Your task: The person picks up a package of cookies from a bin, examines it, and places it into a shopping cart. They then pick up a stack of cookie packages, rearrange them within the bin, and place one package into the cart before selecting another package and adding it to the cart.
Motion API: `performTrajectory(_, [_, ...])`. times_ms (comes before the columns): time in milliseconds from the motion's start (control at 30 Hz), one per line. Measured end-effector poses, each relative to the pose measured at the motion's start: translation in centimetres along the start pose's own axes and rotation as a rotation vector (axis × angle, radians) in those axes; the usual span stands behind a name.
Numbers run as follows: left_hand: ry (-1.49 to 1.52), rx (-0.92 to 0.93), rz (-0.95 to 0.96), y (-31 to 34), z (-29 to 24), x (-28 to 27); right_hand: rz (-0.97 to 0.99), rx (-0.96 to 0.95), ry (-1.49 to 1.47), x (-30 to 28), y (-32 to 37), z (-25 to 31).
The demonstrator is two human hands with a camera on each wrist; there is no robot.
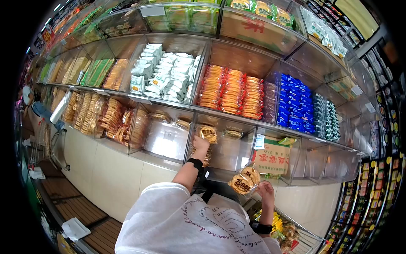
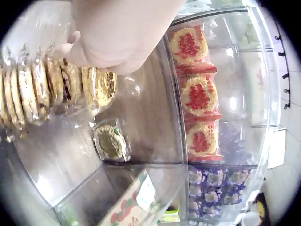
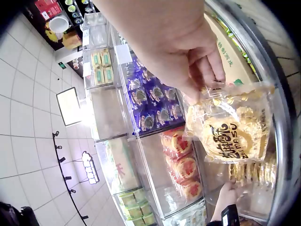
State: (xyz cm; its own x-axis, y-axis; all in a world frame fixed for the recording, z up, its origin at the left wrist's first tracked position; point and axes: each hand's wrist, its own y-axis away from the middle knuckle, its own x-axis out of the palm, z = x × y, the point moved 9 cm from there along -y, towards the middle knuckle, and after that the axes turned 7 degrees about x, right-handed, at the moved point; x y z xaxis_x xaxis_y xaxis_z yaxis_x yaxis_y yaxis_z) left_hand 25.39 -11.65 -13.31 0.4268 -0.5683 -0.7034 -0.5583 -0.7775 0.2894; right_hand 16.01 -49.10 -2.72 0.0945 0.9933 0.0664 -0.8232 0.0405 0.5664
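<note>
My right hand (image 1: 265, 191) pinches a clear packet of round biscuits (image 1: 244, 180) by the edge of its wrapper. Dark lettering shows on that packet, which hangs in front of the bins in the head view. Inside a clear bin, my left hand (image 1: 201, 144) is at a row of similar biscuit packets (image 2: 33, 92), its bent fingertips right at the tops of their wrappers. One packet (image 1: 208, 133) at the end of the row lies just beyond this hand. Whether the left fingers grip a wrapper I cannot tell. A single packet (image 1: 233, 132) lies at the back of the same bin.
Clear dividers separate the bins. Behind are white packets (image 1: 169, 76), orange-red packs (image 1: 230, 91) and blue packs (image 1: 294, 101). A printed carton (image 1: 272, 158) stands in the bin to the right. A shopping cart (image 1: 311, 241) with goods is at the lower right.
</note>
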Motion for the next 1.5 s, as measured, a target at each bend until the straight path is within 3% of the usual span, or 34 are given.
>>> performTrajectory(100, [0.007,-0.116,0.01,2.1,1.3,0.1,-0.026,-0.02,0.061,0.0,0.2,0.0])
performTrajectory(167, [0.053,-0.066,-0.033,3.3,1.8,-0.2,-0.006,0.005,0.037,0.3,0.2,0.2])
performTrajectory(233, [-0.124,0.557,-0.023,4.6,-2.6,-0.3,0.016,0.029,0.015,0.7,0.0,0.2])
performTrajectory(267, [-0.124,0.557,-0.023,4.2,-2.3,-0.4,0.044,0.011,0.037,1.0,-0.2,0.4])
performTrajectory(333, [-0.586,0.887,0.379,5.6,-3.0,3.0,0.071,-0.007,0.059,1.9,-0.1,1.2])
performTrajectory(367, [-0.585,0.888,0.378,5.4,-3.0,2.2,0.063,0.008,0.021,2.7,0.1,1.8])
performTrajectory(433, [-0.736,0.928,0.636,6.1,-2.4,1.9,0.061,0.019,-0.014,3.1,-0.1,2.2])
performTrajectory(467, [-0.728,0.863,0.694,5.0,-1.2,2.4,0.092,0.005,0.005,3.3,-0.5,2.2])
performTrajectory(633, [-0.77,0.935,0.588,4.5,0.2,2.8,0.129,-0.008,0.035,5.0,-0.8,3.9])
performTrajectory(700, [-0.868,0.96,0.521,4.9,0.6,2.9,0.244,-0.059,-0.003,6.0,-1.2,4.3])
performTrajectory(767, [-0.942,1.012,0.579,9.0,-1.7,-1.2,0.213,-0.022,-0.016,6.9,-1.0,4.9])
performTrajectory(833, [-0.482,0.783,0.96,11.9,-0.6,-2.3,0.191,0.019,-0.033,8.0,-0.7,5.5])
performTrajectory(867, [-0.489,0.778,0.957,12.5,-0.6,-3.5,0.249,0.046,-0.05,9.1,-0.5,5.7])
performTrajectory(933, [0.526,0.216,1.222,14.8,-0.7,-5.6,0.314,0.08,-0.07,11.0,-0.3,6.0])
performTrajectory(1033, [0.762,0.076,1.207,16.1,-0.7,-9.7,0.47,0.136,-0.088,14.3,-0.2,5.8])
performTrajectory(1100, [0.887,0.062,1.237,16.9,-2.1,-11.8,0.559,0.138,0.028,16.5,-0.3,5.4])
performTrajectory(1167, [0.683,0.415,1.015,16.3,-4.3,-13.9,0.584,0.134,0.044,18.2,-0.2,5.6])
performTrajectory(1200, [0.742,0.123,1.055,16.8,-4.1,-14.3,0.585,0.054,0.088,18.8,-0.3,6.1])
performTrajectory(1233, [0.75,0.117,1.038,16.4,-3.4,-13.9,0.586,-0.028,0.131,19.4,-0.4,6.6])
performTrajectory(1300, [0.753,0.279,1.004,15.3,-3.2,-13.3,0.594,-0.07,0.161,20.4,-0.1,7.2])
performTrajectory(1333, [0.777,0.252,0.941,15.0,-2.8,-13.7,0.584,-0.117,0.18,20.7,0.0,7.8])
performTrajectory(1367, [0.782,0.249,0.924,15.0,-2.6,-13.6,0.6,-0.114,0.185,21.1,0.2,7.9])
performTrajectory(1433, [0.866,0.352,0.679,14.0,-2.6,-15.3,0.608,-0.111,0.294,21.3,0.3,7.9])
performTrajectory(1500, [0.881,0.346,0.676,13.7,-2.2,-15.6,0.692,-0.111,0.346,22.0,0.3,7.5])
